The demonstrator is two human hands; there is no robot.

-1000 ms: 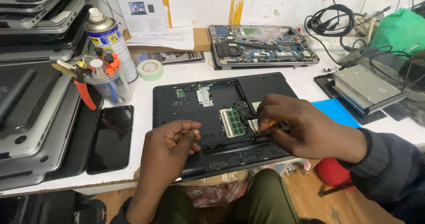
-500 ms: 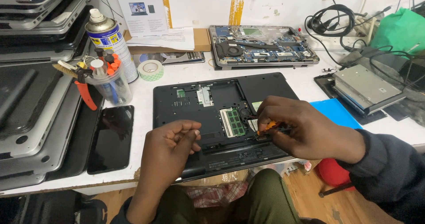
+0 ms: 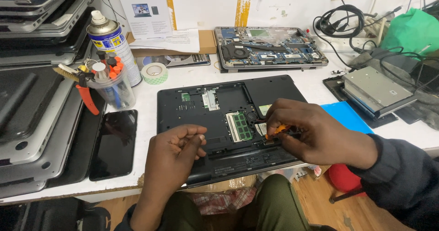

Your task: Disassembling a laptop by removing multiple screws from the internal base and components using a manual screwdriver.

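laptop: black laptop base (image 3: pixel 215 121) lies bottom-up on the white table (image 3: pixel 183 78), service cover off, front edge hanging just past the table's near edge.
bay: open compartment mid-chassis, green memory module (image 3: pixel 240 126) seated in it, a smaller tan card just right of it.
right hand: right hand (image 3: pixel 315 132) rests over the bay's right edge, fingers closed on a small orange-handled tool (image 3: pixel 276 131), tip down at the chassis beside the module.
left hand: left hand (image 3: pixel 176 155) sits on the laptop's front-left corner, fingers curled in, thumb meeting fingertips; can't tell if anything is pinched between them.
left margin: dark phone (image 3: pixel 114 144) flat, just beside the laptop's left edge; beyond it a stack of grey laptops (image 3: pixel 36 121) fills the table's left end.
back-left: clear cup of tools (image 3: pixel 112 84), spray can (image 3: pixel 112 41) and tape roll (image 3: pixel 154 72) near the back-left corner.
back: second opened laptop (image 3: pixel 270 48) with board exposed, a narrow bare strip between it and the black one.
right margin: blue sheet (image 3: pixel 345 116) touching the right side, optical drive (image 3: pixel 379 89) further out, cables (image 3: pixel 340 18) behind.
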